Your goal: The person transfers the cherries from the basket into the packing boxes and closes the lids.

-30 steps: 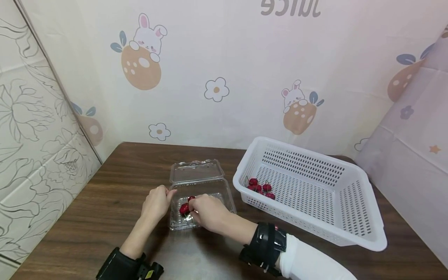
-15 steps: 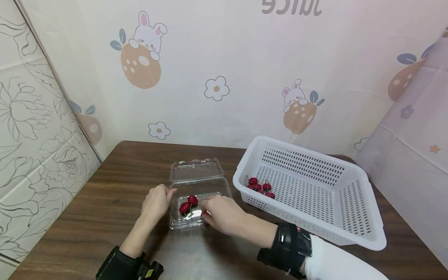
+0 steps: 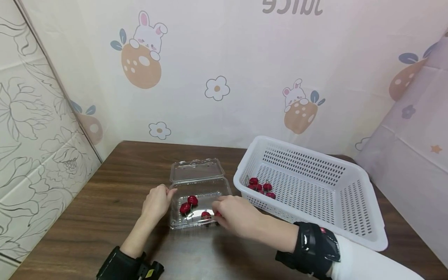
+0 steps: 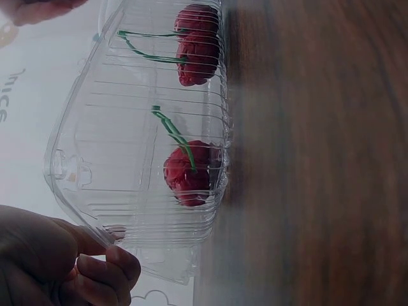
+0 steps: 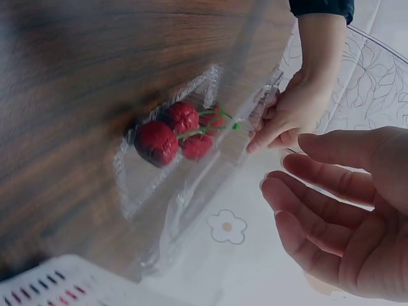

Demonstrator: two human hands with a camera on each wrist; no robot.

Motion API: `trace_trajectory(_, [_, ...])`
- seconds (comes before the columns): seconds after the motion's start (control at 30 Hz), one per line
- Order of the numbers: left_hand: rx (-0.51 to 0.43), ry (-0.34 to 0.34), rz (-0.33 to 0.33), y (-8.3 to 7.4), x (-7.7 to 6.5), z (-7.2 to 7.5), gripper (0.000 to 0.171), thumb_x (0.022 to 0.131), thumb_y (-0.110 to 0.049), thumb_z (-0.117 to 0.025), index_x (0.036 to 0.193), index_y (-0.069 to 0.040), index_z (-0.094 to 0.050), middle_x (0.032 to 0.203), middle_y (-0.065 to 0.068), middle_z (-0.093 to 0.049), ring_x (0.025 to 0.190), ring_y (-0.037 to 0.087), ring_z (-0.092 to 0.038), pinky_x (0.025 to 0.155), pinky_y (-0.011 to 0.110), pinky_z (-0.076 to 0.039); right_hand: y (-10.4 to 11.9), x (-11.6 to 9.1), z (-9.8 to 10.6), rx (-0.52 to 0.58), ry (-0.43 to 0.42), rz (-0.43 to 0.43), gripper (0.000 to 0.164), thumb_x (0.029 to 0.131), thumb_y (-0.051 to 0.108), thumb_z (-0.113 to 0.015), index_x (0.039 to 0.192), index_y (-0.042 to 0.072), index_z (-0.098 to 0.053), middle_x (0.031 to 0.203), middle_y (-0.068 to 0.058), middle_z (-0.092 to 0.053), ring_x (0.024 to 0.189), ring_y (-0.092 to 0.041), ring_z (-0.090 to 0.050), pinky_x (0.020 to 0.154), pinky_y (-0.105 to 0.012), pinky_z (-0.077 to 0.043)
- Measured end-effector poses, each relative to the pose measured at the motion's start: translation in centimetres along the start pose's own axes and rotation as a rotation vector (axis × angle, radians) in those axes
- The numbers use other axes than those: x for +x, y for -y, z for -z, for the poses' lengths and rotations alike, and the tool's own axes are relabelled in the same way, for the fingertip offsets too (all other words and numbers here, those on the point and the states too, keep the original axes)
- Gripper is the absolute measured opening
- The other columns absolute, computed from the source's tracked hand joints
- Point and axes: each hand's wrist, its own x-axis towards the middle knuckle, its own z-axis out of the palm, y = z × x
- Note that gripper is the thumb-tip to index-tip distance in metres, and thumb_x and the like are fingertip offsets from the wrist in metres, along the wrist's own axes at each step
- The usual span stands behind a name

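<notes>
A clear plastic clamshell box [image 3: 180, 222] lies on the table with its lid folded back. Inside are several dark red cherries [image 3: 192, 200] with green stems [image 4: 173, 132]. At the box's left rim my left hand [image 3: 156, 202] pinches the plastic between thumb and curled fingers, as the left wrist view shows. My right hand [image 3: 236, 216] hovers over the right end of the box. Its fingers [image 5: 319, 197] are loosely bent with nothing between them in the right wrist view. A front cherry [image 3: 205, 215] lies just left of that hand, and another is partly hidden by its fingertips.
To the right stands a white perforated basket [image 3: 311, 229], with several more cherries [image 3: 267, 187] in its left corner. A printed curtain [image 3: 217, 116] hangs behind the wooden table [image 3: 147, 163]. My right forearm passes in front of the basket.
My right hand has moved rightward from the left pair of cherries and let go of the cherries at the front right of the box. My left hand stays at the rim.
</notes>
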Motion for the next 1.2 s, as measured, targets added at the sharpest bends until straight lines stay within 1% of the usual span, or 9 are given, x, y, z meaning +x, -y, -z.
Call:
trace_trajectory(0.1, [0.0,0.0,0.002,-0.1,0.0,0.0,0.029,0.087,-0.024,-0.056,0.072,0.0,-0.055,0.061,0.005,-0.05,0.053,0.021,-0.049,0.046,0.037,-0.039,-0.2,-0.4,0.7,0.001,0.002,0.007,0.006,0.076,0.011,-0.066,0.077,0.011,-0.06,0.069,0.004,-0.054,0.06,-0.007,-0.052,0.052,-0.02,-0.041])
trace_trajectory(0.2, [0.001,0.0,0.004,-0.1,0.0,0.1,0.028,0.087,-0.024,-0.056,0.072,0.0,-0.055,0.061,0.005,-0.05,0.053,0.021,-0.049,0.046,0.037,-0.039,-0.5,-0.8,1.4,0.001,-0.001,0.001,0.007,0.076,0.011,-0.067,0.08,0.01,-0.061,0.071,0.003,-0.055,0.062,-0.008,-0.053,0.055,-0.02,-0.043])
trace_trajectory(0.3, [0.002,0.0,0.007,-0.2,0.0,0.1,0.028,0.087,-0.024,-0.056,0.072,0.0,-0.055,0.061,0.005,-0.05,0.053,0.021,-0.048,0.046,0.037,-0.039,-1.0,-1.2,2.0,-0.015,-0.023,-0.004,0.007,0.075,0.01,-0.067,0.077,0.01,-0.06,0.068,0.004,-0.053,0.059,-0.007,-0.05,0.053,-0.02,-0.042])
trace_trajectory(0.47, [0.005,-0.002,0.004,-0.2,0.0,0.1,0.029,0.087,-0.024,-0.056,0.071,0.0,-0.055,0.06,0.005,-0.049,0.053,0.021,-0.048,0.045,0.037,-0.039,-1.8,-1.7,3.0,-0.069,-0.052,-0.05,0.008,0.075,0.012,-0.068,0.078,0.012,-0.061,0.068,0.004,-0.054,0.058,-0.009,-0.051,0.052,-0.023,-0.043])
trace_trajectory(0.63, [0.003,-0.003,-0.001,-0.2,0.0,0.1,0.029,0.087,-0.024,-0.056,0.072,0.0,-0.055,0.061,0.005,-0.049,0.053,0.02,-0.047,0.045,0.035,-0.039,-2.8,-2.0,4.1,-0.103,-0.061,-0.087,0.011,0.073,0.011,-0.07,0.078,0.009,-0.06,0.07,0.001,-0.056,0.059,-0.012,-0.053,0.051,-0.025,-0.043])
trace_trajectory(0.8, [0.006,-0.005,-0.002,-0.2,-0.1,0.1,0.029,0.087,-0.024,-0.056,0.072,0.001,-0.055,0.061,0.005,-0.05,0.053,0.021,-0.048,0.045,0.036,-0.039,-4.4,-2.2,4.8,-0.101,-0.037,-0.117,0.013,0.073,0.007,-0.069,0.077,0.006,-0.057,0.071,-0.001,-0.056,0.061,-0.013,-0.052,0.054,-0.026,-0.043])
trace_trajectory(0.97, [0.005,-0.011,-0.004,-0.1,-0.1,0.1,0.029,0.087,-0.024,-0.056,0.073,0.001,-0.056,0.061,0.005,-0.05,0.053,0.021,-0.048,0.046,0.037,-0.039,-6.5,-2.0,5.0,-0.112,-0.027,-0.161,0.014,0.073,0.006,-0.068,0.07,0.008,-0.054,0.065,0.0,-0.051,0.057,-0.011,-0.045,0.05,-0.023,-0.039])
trace_trajectory(1.1, [-0.001,-0.008,-0.005,0.0,-0.1,0.0,0.029,0.087,-0.024,-0.056,0.073,0.001,-0.056,0.06,0.005,-0.05,0.051,0.02,-0.047,0.044,0.035,-0.038,-7.9,-1.8,5.2,-0.142,0.034,-0.245,0.012,0.074,0.009,-0.069,0.079,0.004,-0.059,0.072,-0.006,-0.057,0.062,-0.015,-0.053,0.052,-0.026,-0.044])
trace_trajectory(1.2, [-0.003,-0.007,-0.002,0.0,-0.2,0.0,0.029,0.087,-0.024,-0.056,0.073,0.001,-0.056,0.06,0.005,-0.049,0.051,0.02,-0.047,0.043,0.034,-0.038,-8.9,-1.7,5.2,-0.158,0.064,-0.269,0.015,0.074,0.008,-0.069,0.085,0.001,-0.061,0.076,-0.01,-0.061,0.066,-0.019,-0.058,0.053,-0.028,-0.047])
